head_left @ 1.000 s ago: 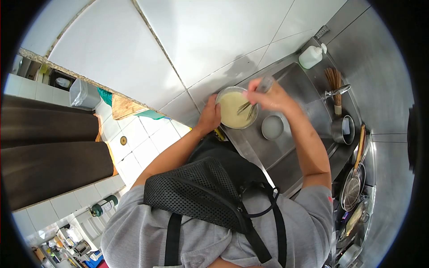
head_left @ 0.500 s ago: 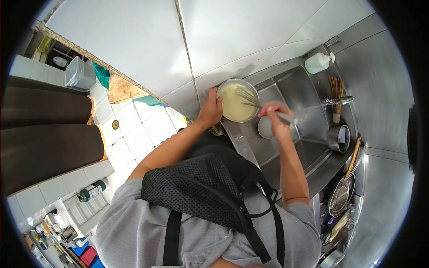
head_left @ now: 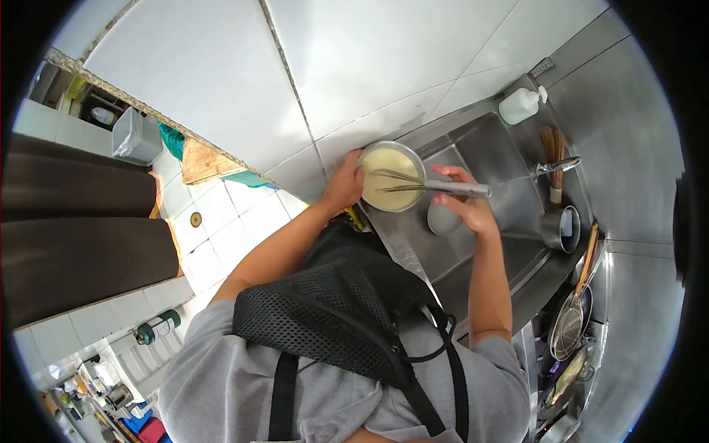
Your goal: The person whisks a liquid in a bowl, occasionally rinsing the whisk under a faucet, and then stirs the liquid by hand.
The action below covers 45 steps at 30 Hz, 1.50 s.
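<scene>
The right hand's (head_left: pixel 475 210) fingers stand spread on both sides of the whisk's (head_left: pixel 437 186) handle, just right of the bowl (head_left: pixel 395 212), and whether any of them presses on the metal cannot be told, while the left hand (head_left: pixel 345 184) grasps the bowl's left side. The whisk lies across the bowl's right rim, its long axis nearly crosswise in view, wires pointing left over the pale mixture (head_left: pixel 388 162), handle end outside the bowl to the right. Whisking well likely calls for a firm, relaxed grip, a steadied bowl and strokes reaching its edges.
</scene>
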{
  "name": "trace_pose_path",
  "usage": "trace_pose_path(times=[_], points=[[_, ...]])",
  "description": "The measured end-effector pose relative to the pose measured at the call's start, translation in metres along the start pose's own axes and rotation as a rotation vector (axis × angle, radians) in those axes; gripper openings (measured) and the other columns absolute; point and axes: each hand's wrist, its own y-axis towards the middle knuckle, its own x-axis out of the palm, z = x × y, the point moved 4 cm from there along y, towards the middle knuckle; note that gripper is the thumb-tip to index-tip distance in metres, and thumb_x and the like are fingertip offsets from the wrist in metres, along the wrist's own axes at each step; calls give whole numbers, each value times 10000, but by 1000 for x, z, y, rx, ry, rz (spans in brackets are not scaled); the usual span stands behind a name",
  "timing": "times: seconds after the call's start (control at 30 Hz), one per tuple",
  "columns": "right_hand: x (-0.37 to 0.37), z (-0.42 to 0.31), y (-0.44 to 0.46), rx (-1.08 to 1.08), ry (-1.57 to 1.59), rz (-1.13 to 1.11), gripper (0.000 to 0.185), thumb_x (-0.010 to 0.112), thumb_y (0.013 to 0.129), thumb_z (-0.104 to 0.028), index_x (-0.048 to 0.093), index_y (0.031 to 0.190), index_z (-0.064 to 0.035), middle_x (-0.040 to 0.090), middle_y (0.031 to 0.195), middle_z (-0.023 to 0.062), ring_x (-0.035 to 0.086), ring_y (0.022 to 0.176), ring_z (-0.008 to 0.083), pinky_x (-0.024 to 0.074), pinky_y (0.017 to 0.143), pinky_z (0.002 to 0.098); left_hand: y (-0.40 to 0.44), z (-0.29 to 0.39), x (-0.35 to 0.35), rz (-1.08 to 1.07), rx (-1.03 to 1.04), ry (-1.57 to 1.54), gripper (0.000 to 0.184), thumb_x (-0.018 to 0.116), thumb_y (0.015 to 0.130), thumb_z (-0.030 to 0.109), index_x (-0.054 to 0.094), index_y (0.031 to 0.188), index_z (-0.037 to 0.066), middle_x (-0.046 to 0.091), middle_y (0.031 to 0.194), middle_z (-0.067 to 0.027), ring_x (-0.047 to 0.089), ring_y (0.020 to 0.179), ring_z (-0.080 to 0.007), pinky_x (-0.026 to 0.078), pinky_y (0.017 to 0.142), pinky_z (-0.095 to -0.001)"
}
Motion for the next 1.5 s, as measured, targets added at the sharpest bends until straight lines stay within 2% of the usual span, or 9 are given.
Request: trace_pose_path(times=[0.1, 0.3, 0.53, 0.6, 0.83, 1.1, 1.27, 1.33, 1.5], points=[[-16, 0, -14, 160, -312, -131, 666, 688, 804, -31, 423, 1403, -148, 583, 1163, 39, 585, 963, 106, 469, 841, 253, 9, -3, 1, -57, -21, 4, 382, 456, 953, 142, 411, 1317, 35, 577, 1178, -280, 552, 1097, -449, 441, 914, -445], [-56, 53, -4, 262, -384, -123, 634, 656, 834, -32, 431, 1409, -174, 603, 1158, 57, 594, 947, 124, 488, 805, 258, 17, -7, 0, -132, 9, -15, 369, 459, 968, 142, 443, 1316, 23, 580, 1194, -207, 577, 1104, -291, 436, 942, -361], [-56, 88, 44, 251, -310, -41, 577, 661, 867, -183, 447, 1399, -113, 597, 1196, 123, 600, 979, 177, 500, 839, 311, 29, -2, -2, -262, 13, -38, 390, 472, 958, 179, 455, 1320, 34, 603, 1173, -221, 597, 1083, -316, 452, 929, -371], [-41, 75, 56, 183, -339, -157, 680, 719, 818, -268, 431, 1402, -70, 576, 1230, 158, 578, 1057, 224, 478, 909, 357, 34, -8, 1, -338, -62, -14, 394, 472, 973, 161, 438, 1342, 27, 591, 1189, -170, 571, 1088, -231, 433, 954, -338], [-34, 89, 112, 167, -467, -378, 831, 795, 720, -360, 429, 1400, -52, 535, 1288, 186, 525, 1155, 288, 433, 986, 388, 32, 10, -3, -327, -165, 60, 384, 477, 963, 183, 463, 1337, 92, 614, 1171, -182, 597, 1069, -282, 448, 939, -361], [-10, 103, 166, 182, -470, -389, 563, 786, 752, -361, 616, 1167, -20, 649, 1070, 135, 607, 1000, 237, 490, 888, 369, 34, 11, -2, -336, -141, 34, 366, 468, 978, 125, 456, 1337, 57, 602, 1156, -119, 562, 1052, -166, 445, 924, -310], [-17, 118, 169, 60, -819, -290, 353, 715, 840, -315, 676, 984, 4, 672, 823, 78, 638, 757, 202, 540, 702, 360, 32, -2, 1, -356, -210, -43, 370, 479, 976, 162, 463, 1334, 72, 606, 1187, -147, 580, 1091, -227, 438, 952, -335], [-43, 98, 148, 252, -143, -27, 289, 668, 881, -275, 664, 963, 1, 654, 781, 48, 609, 648, 154, 528, 590, 309, 34, -2, 1, -375, -224, -71, 368, 478, 975, 158, 465, 1333, 72, 608, 1183, -143, 579, 1092, -223, 438, 953, -334], [-170, 109, 78, 283, -76, 448, 232, 612, 926, -274, 625, 879, -47, 587, 722, 14, 535, 580, 96, 469, 516, 261, 34, -4, 1, -334, -123, 51, 378, 484, 974, 171, 462, 1339, 74, 607, 1180, -140, 579, 1088, -220, 441, 944, -331]])
